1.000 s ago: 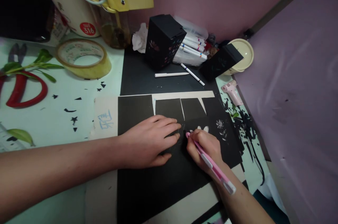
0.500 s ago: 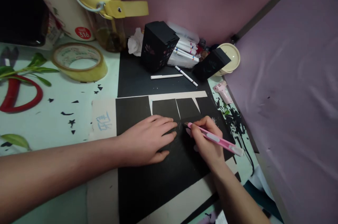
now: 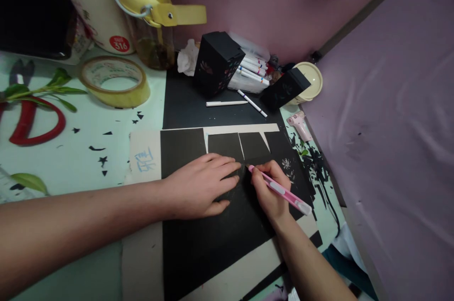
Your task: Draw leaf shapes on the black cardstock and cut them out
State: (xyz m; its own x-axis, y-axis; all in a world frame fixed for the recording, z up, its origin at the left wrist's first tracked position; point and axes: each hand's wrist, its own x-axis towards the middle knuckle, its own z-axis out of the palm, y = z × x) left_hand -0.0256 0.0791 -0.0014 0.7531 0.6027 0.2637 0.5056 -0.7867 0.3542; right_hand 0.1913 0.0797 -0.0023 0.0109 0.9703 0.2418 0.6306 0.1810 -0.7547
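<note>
A sheet of black cardstock (image 3: 205,244) lies over a pale board (image 3: 145,244), with slits and flaps cut along its far edge. My left hand (image 3: 204,185) is flat on the black sheet, fingers stretched out and slightly apart. In a pen-like grip, my right hand (image 3: 271,192) holds a pink craft knife (image 3: 283,191). The knife's tip meets the sheet just right of my left fingertips, near the lower end of a thin slit; the blade itself is hard to make out. A pale flower drawing (image 3: 286,165) shows on the sheet beyond my right hand.
Behind the sheet stand two black paper boxes (image 3: 217,62), with white markers (image 3: 253,72) between them. A pen (image 3: 227,103) lies in front. At left are a tape roll (image 3: 122,95), red-handled scissors (image 3: 26,124) and a bottle (image 3: 154,46). Black scraps (image 3: 317,164) litter the right edge.
My right hand and the craft knife have shifted slightly left, closer to my left fingertips, uncovering more of the flower drawing. My left hand stays flat on the sheet. The view has moved a little.
</note>
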